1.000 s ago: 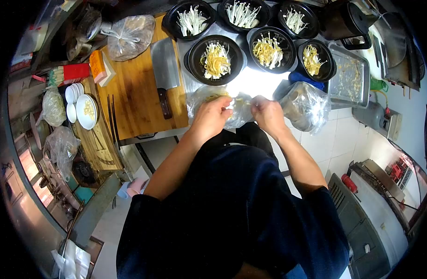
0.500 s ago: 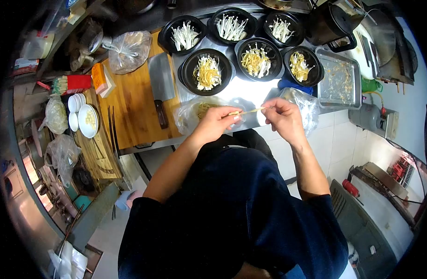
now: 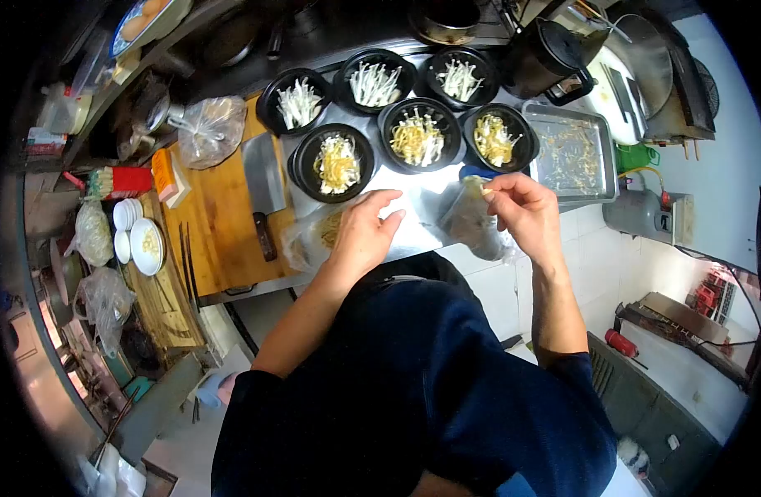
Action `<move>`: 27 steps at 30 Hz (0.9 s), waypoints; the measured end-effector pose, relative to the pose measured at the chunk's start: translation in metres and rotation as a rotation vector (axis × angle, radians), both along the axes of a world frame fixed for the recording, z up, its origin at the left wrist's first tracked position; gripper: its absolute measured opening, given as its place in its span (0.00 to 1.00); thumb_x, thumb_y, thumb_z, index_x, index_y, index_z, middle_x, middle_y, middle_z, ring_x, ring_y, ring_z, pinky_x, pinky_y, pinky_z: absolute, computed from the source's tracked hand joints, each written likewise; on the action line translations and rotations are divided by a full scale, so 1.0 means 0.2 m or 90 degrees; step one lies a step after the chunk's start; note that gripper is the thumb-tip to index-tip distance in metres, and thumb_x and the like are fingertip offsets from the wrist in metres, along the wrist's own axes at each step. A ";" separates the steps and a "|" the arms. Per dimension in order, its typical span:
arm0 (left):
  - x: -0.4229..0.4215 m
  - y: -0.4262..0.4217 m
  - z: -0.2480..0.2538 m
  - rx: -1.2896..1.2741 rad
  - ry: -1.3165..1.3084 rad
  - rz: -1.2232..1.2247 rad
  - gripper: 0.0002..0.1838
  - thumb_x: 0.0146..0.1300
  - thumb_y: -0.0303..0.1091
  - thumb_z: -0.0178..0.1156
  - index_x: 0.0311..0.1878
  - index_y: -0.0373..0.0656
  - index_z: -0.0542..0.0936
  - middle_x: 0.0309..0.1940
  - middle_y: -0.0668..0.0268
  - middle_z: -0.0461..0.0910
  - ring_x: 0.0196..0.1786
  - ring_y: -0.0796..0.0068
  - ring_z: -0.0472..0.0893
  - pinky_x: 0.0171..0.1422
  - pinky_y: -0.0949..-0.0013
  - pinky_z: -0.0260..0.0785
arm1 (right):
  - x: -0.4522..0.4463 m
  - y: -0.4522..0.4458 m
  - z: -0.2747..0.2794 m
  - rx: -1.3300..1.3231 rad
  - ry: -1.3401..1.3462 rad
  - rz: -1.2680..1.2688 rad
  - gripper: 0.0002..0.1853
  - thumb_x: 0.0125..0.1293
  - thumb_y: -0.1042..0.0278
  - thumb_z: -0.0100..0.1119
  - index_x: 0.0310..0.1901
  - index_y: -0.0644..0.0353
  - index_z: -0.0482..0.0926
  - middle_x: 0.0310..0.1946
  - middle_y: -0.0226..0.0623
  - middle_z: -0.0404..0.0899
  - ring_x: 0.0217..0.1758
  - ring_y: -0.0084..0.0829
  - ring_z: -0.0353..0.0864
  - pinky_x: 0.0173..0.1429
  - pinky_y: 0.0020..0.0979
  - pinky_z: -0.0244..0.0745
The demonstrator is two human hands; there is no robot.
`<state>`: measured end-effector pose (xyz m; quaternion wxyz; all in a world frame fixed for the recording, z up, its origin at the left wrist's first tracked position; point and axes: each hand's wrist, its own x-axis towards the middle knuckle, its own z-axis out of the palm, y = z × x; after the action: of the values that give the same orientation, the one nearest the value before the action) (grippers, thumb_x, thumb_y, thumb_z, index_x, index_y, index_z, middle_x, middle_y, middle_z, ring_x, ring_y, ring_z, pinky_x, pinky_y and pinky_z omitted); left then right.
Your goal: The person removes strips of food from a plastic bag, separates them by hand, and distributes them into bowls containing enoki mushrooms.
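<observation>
My left hand point(image 3: 367, 230) is open over the counter's front edge, thumb and fingers apart, beside a clear bag point(image 3: 314, 236) of yellow strips. My right hand point(image 3: 525, 212) pinches a small yellow piece point(image 3: 486, 192) at its fingertips, above another clear plastic bag point(image 3: 473, 219). Behind my hands stand black bowls in two rows. White enoki mushrooms fill the back ones, such as the left bowl point(image 3: 294, 101). The front ones, such as the middle bowl point(image 3: 420, 135), also hold yellow strips on the mushrooms.
A cleaver point(image 3: 265, 178) lies on the wooden cutting board point(image 3: 219, 224) at left. White dishes point(image 3: 147, 247) and chopsticks point(image 3: 190, 261) are farther left. A metal tray point(image 3: 572, 153) with scraps lies at right, near a black kettle point(image 3: 546, 62).
My hands have moved apart. The yellow strip stretched between them is gone from my left hand, which has opened; my right hand holds a small piece. The view has shifted.
</observation>
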<state>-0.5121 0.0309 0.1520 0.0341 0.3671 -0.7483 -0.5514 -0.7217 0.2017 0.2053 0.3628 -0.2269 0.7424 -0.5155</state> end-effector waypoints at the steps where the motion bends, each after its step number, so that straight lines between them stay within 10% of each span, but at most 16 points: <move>1: -0.05 0.02 -0.01 0.001 0.006 -0.003 0.23 0.67 0.35 0.72 0.63 0.40 0.83 0.59 0.55 0.86 0.54 0.66 0.87 0.58 0.66 0.78 | -0.03 0.01 0.03 -0.015 -0.007 -0.011 0.03 0.70 0.75 0.68 0.43 0.63 0.87 0.26 0.26 0.83 0.25 0.14 0.76 0.27 0.21 0.72; 5: -0.33 0.11 -0.01 0.078 0.164 -0.109 0.37 0.64 0.32 0.74 0.76 0.41 0.72 0.71 0.54 0.78 0.68 0.64 0.81 0.63 0.64 0.77 | -0.09 0.06 0.10 -0.020 -0.002 0.020 0.03 0.70 0.77 0.68 0.43 0.65 0.87 0.29 0.27 0.84 0.26 0.14 0.77 0.29 0.21 0.73; 11: -0.47 0.25 -0.16 0.261 0.171 -0.183 0.11 0.73 0.27 0.62 0.55 0.35 0.86 0.43 0.66 0.89 0.45 0.77 0.86 0.53 0.69 0.80 | -0.14 0.16 0.06 -0.050 0.032 0.008 0.03 0.70 0.77 0.69 0.43 0.65 0.87 0.32 0.30 0.87 0.29 0.17 0.81 0.30 0.20 0.73; 18: -0.56 0.47 -0.23 0.409 0.285 -0.019 0.20 0.67 0.27 0.69 0.61 0.39 0.80 0.45 0.66 0.86 0.50 0.74 0.84 0.53 0.68 0.79 | -0.22 0.33 -0.06 -0.136 -0.145 -0.063 0.03 0.72 0.81 0.63 0.44 0.67 0.82 0.46 0.48 0.90 0.32 0.27 0.88 0.31 0.24 0.80; 27: -0.78 0.58 -0.40 0.485 0.296 -0.193 0.12 0.69 0.29 0.67 0.55 0.40 0.84 0.42 0.72 0.84 0.44 0.82 0.81 0.54 0.72 0.74 | -0.36 0.36 -0.04 -0.241 -0.292 -0.078 0.04 0.72 0.79 0.63 0.46 0.66 0.81 0.40 0.50 0.89 0.32 0.33 0.89 0.33 0.29 0.82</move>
<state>-0.6685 0.1466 0.0715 -0.0173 0.1069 -0.5105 -0.8530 -0.7934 0.2728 0.1969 0.4406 -0.1229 0.5443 -0.7032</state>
